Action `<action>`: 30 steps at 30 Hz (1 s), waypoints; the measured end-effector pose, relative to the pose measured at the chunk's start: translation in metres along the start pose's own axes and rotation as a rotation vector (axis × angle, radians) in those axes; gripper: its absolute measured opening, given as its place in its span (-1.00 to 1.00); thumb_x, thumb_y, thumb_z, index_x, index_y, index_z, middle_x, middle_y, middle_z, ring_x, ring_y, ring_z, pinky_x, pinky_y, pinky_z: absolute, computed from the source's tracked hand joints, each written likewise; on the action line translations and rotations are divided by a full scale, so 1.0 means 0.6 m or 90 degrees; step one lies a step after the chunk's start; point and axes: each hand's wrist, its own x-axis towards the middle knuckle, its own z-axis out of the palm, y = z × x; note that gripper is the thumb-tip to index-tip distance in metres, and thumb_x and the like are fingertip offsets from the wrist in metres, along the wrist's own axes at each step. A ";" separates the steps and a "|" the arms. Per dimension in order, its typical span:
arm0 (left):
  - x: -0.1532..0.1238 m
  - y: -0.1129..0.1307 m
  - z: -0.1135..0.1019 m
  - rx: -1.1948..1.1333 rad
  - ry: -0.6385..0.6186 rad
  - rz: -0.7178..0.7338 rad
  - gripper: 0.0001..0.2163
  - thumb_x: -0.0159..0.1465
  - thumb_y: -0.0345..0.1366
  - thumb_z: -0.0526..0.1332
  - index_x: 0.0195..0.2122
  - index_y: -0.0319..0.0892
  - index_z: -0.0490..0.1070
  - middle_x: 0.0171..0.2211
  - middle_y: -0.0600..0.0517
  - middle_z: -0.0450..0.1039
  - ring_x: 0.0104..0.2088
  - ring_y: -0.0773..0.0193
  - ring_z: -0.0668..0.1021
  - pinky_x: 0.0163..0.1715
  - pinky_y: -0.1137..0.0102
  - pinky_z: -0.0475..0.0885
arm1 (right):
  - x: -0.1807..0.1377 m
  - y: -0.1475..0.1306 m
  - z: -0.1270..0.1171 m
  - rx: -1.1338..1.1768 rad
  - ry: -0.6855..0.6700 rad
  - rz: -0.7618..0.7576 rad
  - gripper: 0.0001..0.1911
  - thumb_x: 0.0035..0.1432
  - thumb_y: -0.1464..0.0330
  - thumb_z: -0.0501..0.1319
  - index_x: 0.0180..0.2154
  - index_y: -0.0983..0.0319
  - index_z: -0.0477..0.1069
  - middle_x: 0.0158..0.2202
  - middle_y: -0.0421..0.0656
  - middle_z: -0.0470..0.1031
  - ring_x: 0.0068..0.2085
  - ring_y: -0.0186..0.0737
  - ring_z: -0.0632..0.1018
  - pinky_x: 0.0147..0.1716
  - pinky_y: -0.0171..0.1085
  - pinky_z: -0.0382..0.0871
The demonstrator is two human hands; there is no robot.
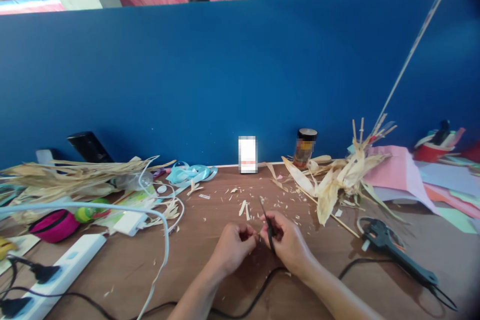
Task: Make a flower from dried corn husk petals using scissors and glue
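Note:
My right hand (285,241) is closed around a pair of dark scissors (269,227), their tip pointing up and away from me. Just to its left, my left hand (236,246) has thumb and fingers pinched together; whatever lies between them is too small to make out. The two hands nearly meet over the brown table (195,265). Pale cut scraps of dried husk (243,207) are scattered beyond my fingertips. A bundle of dried corn husks (337,185) with thin sticks stands further off to the right.
A glue gun (397,252) lies at the right, its black cord running under my wrists. Coloured paper (393,172), a jar (305,147) and blue ribbon (191,174) sit behind. At left are a power strip (63,272), white cable (167,240) and husk strips (75,175). A blue partition (225,75) closes the back.

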 end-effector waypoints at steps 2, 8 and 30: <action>0.000 0.006 0.001 -0.067 0.049 0.002 -0.75 0.01 -0.15 0.22 -0.57 -0.28 0.41 -0.68 0.10 0.34 -0.64 0.41 0.33 -0.60 0.50 0.19 | 0.001 -0.001 0.000 0.026 0.013 0.014 -0.70 -0.02 0.37 0.18 -0.17 0.21 0.29 -0.42 -0.21 0.43 -0.39 -0.27 0.46 -0.40 -0.37 0.33; 0.003 0.016 -0.001 -0.347 0.169 -0.017 -0.77 -0.03 -0.17 0.29 -0.51 -0.25 0.40 -0.70 0.18 0.22 -0.66 0.49 0.24 -0.63 0.55 0.15 | -0.011 -0.010 0.007 -0.095 -0.049 -0.021 -0.77 0.01 0.32 0.16 -0.22 0.19 0.30 -0.47 -0.22 0.42 -0.47 -0.30 0.39 -0.49 -0.39 0.23; 0.006 0.006 0.006 -0.535 0.187 -0.009 -0.88 -0.01 -0.33 0.30 -0.53 -0.27 0.42 -0.63 0.13 0.29 -0.59 0.49 0.33 -0.53 0.57 0.27 | -0.018 -0.008 0.014 -0.390 -0.113 -0.063 -0.88 0.00 0.26 0.18 -0.40 0.15 0.29 -0.52 -0.30 0.41 -0.49 -0.35 0.40 -0.53 -0.43 0.03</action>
